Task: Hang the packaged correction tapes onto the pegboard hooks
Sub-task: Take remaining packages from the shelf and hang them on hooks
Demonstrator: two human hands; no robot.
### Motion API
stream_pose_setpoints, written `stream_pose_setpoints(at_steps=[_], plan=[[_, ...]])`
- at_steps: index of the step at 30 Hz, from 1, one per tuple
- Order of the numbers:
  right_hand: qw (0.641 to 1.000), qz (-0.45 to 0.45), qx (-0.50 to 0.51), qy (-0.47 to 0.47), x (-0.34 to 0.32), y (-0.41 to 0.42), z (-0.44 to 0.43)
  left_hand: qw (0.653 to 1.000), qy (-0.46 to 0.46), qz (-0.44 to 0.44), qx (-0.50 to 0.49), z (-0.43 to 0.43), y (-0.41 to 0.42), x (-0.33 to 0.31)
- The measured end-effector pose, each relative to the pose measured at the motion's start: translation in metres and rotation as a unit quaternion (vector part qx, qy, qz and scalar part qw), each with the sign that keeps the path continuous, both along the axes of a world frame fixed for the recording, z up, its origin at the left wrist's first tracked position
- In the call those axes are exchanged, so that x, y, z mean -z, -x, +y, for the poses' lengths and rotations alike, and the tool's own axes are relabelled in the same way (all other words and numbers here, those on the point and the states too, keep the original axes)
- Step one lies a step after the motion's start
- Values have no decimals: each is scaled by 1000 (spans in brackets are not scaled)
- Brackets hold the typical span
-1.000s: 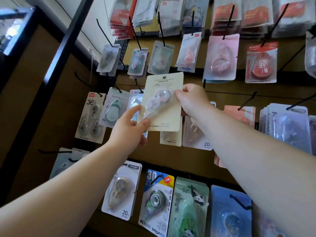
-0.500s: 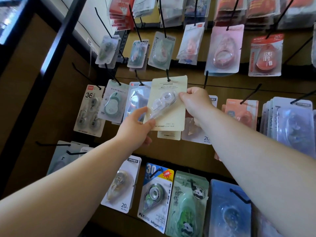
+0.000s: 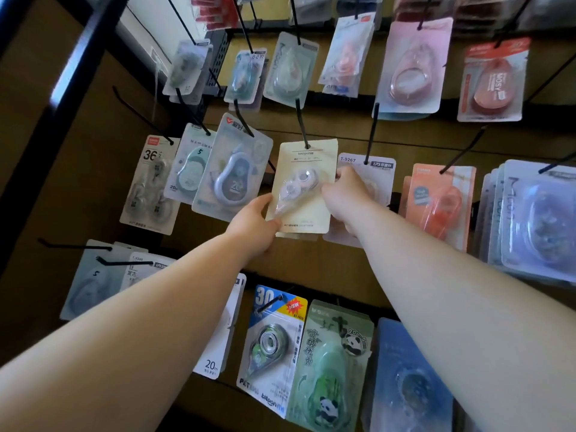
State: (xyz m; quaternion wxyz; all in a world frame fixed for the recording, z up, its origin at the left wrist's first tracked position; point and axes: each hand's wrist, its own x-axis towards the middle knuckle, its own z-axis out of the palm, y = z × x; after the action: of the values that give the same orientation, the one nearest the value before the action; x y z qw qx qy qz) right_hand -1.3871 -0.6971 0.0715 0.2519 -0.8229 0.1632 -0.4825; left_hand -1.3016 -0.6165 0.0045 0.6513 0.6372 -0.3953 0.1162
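A cream-coloured card pack with a clear correction tape [image 3: 307, 182] hangs with its top hole on a black pegboard hook [image 3: 301, 126] in the middle row. My left hand [image 3: 254, 224] pinches the pack's lower left corner. My right hand [image 3: 344, 194] grips its right edge, thumb on the front. A second cream pack shows just behind it at the bottom edge.
Many packaged correction tapes hang around: a grey-blue pack [image 3: 233, 169] to the left, a T-9267 pack [image 3: 369, 165] and an orange pack [image 3: 439, 201] to the right, a panda pack [image 3: 333, 366] below. A bare hook [image 3: 74, 245] sticks out at lower left. A dark frame post [image 3: 53, 98] stands left.
Both hands carried the cream pack up and toward the board; its hole has slid onto the black hook and further back along it.
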Motion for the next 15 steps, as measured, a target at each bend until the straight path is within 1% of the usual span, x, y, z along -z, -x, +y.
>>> stream_pose_setpoints(at_steps=[3,6,11,15], plan=[[999,16,-25,-41,11,-3,-11,1000,-11,5,1,-7,-6,5],[997,28,-62,-48,23,3,-15,1000,-8,22,12,-6,-6,17],[998,47,-44,12,36,25,-11,999,-14,28,-22,12,-1,47],[996,65,-36,49,42,54,7,997,-27,-10,-78,45,19,67]])
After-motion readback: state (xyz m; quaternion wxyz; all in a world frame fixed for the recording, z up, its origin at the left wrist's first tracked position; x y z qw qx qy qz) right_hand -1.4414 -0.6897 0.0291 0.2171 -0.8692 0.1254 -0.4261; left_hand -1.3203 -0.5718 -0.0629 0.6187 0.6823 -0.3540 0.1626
